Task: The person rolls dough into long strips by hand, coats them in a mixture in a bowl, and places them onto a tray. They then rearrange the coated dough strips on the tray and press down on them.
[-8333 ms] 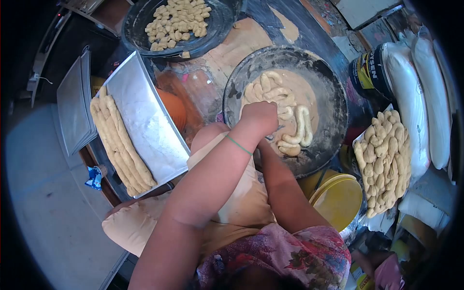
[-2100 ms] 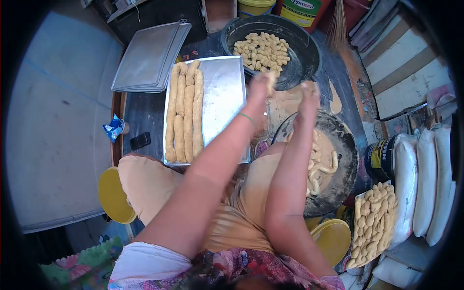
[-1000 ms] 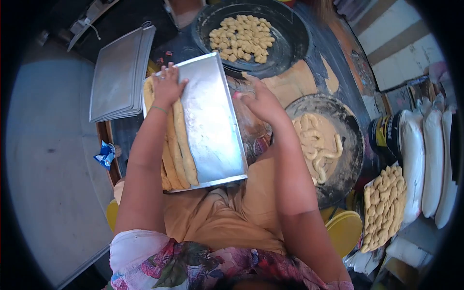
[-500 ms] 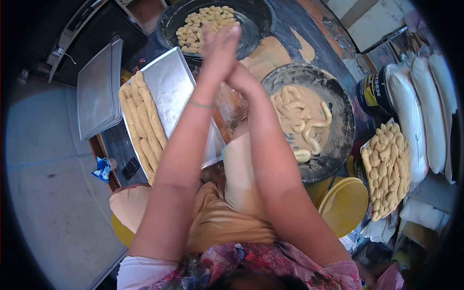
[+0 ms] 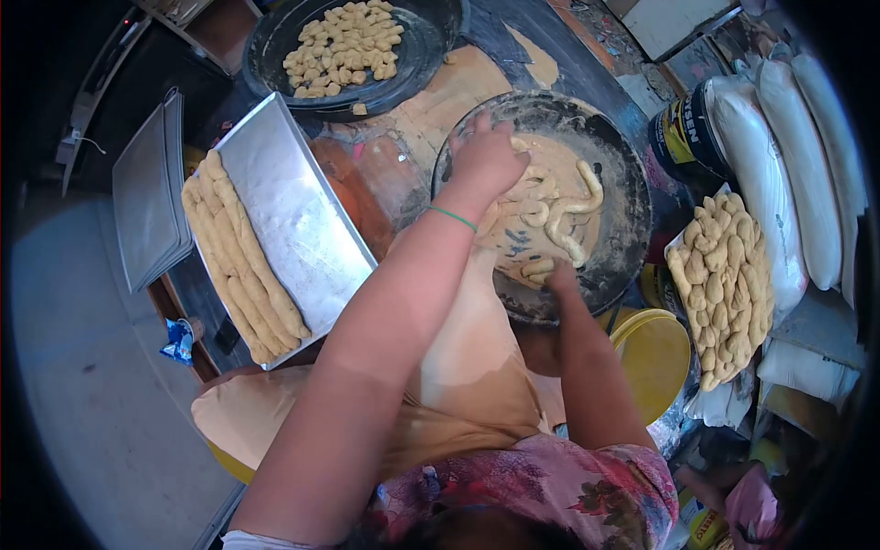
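A wide black basin (image 5: 625, 220) holds pale strips of dough (image 5: 573, 213) lying in a tan, floury layer. My left hand (image 5: 490, 158), a green band at its wrist, reaches over the basin's upper left side. Its fingers are spread, close to a dough piece by the thumb side. At the basin's near side, my right hand (image 5: 563, 278) is closed around the end of a dough strip (image 5: 537, 267); most of its fingers are hidden.
Left of the basin, a metal tray (image 5: 284, 192) carries long braided dough rolls (image 5: 240, 261). Behind it sits another dark basin (image 5: 435, 46) with small dough pieces (image 5: 346, 46). To the right are a tray of knotted dough (image 5: 724, 284), a yellow bucket (image 5: 653, 362) and white sacks (image 5: 756, 174).
My hands were together, blurred, above the middle between tray and far basin. They have parted and moved right into the dough basin. The whole view has shifted slightly.
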The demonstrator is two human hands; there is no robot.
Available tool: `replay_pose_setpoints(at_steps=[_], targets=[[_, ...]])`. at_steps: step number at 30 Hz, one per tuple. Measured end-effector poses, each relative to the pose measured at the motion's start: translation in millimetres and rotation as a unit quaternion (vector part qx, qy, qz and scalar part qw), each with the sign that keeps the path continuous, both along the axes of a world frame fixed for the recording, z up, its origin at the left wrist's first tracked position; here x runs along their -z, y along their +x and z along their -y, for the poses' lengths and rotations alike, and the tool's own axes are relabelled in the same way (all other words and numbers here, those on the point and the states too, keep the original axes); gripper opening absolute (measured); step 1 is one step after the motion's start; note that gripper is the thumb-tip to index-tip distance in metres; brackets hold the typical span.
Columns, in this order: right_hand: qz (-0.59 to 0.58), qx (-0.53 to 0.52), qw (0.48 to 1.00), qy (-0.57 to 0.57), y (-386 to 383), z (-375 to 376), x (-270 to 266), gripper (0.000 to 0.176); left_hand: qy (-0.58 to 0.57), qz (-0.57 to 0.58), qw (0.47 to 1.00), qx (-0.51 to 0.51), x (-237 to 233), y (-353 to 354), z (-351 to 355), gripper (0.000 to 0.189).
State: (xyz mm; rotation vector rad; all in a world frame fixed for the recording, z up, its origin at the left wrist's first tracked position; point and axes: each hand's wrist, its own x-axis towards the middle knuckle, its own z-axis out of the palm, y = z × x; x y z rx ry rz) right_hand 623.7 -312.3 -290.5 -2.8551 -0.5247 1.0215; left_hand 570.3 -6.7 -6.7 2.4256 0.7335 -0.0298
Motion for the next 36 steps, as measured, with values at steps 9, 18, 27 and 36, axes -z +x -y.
replay_pose_setpoints(at_steps=[9,18,27,36], targets=[[-0.01,0.025,0.987,0.161,-40.0,-90.5,44.5,0.057,-0.009,-0.033,0.999,-0.015,5.4,6.3,-6.1,0.053],[-0.521,0.415,0.589,0.459,-33.4,-201.4,90.7,0.026,0.018,-0.024,0.999,-0.027,10.5,9.7,-20.0,0.047],[-0.371,0.091,0.873,0.302,-7.7,-131.7,-88.3,0.056,0.001,-0.057,0.998,-0.038,12.6,1.8,-28.5,0.048],[-0.158,-0.017,0.975,0.157,-9.1,-96.7,-31.0,0.069,-0.009,-0.102,0.995,-0.011,8.4,-2.7,-20.2,0.051]])
